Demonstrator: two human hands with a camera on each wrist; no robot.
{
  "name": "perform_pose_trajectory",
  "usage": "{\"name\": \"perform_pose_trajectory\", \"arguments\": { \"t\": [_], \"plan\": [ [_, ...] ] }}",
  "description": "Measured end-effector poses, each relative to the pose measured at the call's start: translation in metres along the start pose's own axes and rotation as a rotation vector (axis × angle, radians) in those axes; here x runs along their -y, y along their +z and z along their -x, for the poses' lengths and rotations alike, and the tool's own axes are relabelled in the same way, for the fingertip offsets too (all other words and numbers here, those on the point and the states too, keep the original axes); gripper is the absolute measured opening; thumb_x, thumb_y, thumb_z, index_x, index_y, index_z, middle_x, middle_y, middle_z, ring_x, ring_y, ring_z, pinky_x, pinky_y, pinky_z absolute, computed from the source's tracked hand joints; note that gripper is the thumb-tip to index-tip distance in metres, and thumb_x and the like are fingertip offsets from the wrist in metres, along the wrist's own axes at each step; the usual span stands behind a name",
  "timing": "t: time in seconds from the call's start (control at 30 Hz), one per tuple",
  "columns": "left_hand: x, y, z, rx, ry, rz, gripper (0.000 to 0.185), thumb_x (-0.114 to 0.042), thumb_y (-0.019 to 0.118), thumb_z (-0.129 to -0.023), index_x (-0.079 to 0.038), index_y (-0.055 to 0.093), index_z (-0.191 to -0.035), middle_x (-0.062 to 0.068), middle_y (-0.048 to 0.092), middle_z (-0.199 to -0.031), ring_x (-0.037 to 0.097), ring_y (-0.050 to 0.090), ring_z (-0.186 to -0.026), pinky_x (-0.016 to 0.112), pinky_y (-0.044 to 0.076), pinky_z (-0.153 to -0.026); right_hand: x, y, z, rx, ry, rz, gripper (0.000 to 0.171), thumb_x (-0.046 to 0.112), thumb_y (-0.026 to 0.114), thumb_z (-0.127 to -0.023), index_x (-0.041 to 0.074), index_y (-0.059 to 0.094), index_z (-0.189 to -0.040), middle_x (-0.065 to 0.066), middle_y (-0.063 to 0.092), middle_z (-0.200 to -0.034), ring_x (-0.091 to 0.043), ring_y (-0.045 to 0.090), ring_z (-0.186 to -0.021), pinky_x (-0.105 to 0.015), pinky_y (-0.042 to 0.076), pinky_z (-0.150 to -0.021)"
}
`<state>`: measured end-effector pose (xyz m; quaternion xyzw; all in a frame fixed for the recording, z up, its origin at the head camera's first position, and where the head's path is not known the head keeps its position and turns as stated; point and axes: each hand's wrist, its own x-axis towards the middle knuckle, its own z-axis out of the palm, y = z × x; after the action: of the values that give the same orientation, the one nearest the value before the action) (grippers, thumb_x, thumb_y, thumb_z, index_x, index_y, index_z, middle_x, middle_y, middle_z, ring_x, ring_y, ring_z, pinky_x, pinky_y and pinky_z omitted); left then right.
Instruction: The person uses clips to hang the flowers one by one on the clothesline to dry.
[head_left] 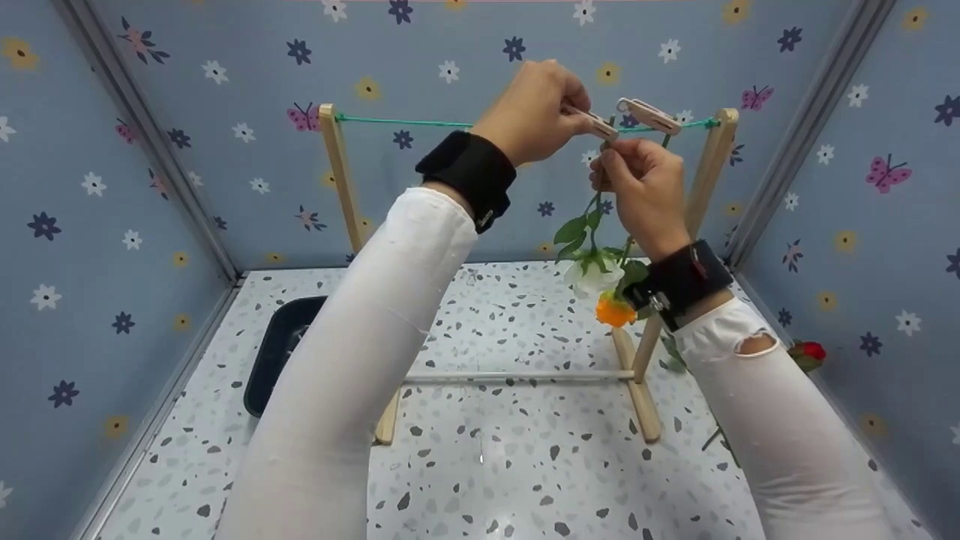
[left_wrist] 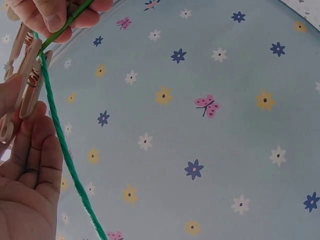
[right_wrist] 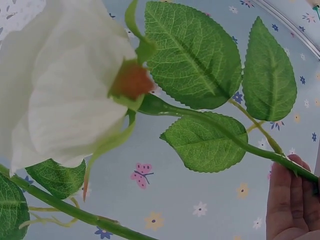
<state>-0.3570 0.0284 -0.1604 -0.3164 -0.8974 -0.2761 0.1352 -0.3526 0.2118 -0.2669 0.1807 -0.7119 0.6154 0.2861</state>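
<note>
White rose [head_left: 592, 276] stem pinched by right hand [head_left: 641, 191] | left hand [head_left: 534, 112] pinches clothespin [head_left: 592, 122] | stem top hidden

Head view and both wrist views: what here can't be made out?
- Black tray, head view: the left sleeve covers most of it, so its contents are hidden.
- Red flower, head view: the right sleeve hides its stem.
- Peg, left wrist view: whether it grips the stem is unclear; the left hand and frame edge cut it off.
- Right hand, right wrist view: only its fingers' edge shows.
</note>
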Motion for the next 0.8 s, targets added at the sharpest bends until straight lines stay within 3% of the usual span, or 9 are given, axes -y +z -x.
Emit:
{"name": "perform_pose_trajectory", "arguments": {
  "t": [0.53,0.8],
  "plan": [
    [-0.0052,-0.0014,-0.0057,0.070,-0.012,-0.100,0.029,-0.021,0.058,-0.114,-0.005,0.077,-0.129,0.011,0.073,-0.131,0.020,0.070,-0.113,0.026,0.056,-0.095,-0.0004,0.0019,-0.0011,-0.003,0.011,-0.020,0.012,0.001,0.062,-0.108,-0.002,0.073,-0.111,-0.003,0.077,-0.091,-0.013,0.075,-0.077,-0.023,0.065,-0.080],
    [-0.0028,0.0005,-0.0058,0.075,-0.005,-0.084,0.029,-0.022,0.059,-0.114,-0.004,0.078,-0.126,0.011,0.076,-0.127,0.018,0.070,-0.107,0.025,0.056,-0.092,-0.0009,0.0029,-0.0002,-0.009,0.015,-0.040,0.012,0.000,0.061,-0.108,0.000,0.074,-0.109,-0.004,0.076,-0.090,-0.013,0.074,-0.076,-0.023,0.065,-0.080]
  ]
}}
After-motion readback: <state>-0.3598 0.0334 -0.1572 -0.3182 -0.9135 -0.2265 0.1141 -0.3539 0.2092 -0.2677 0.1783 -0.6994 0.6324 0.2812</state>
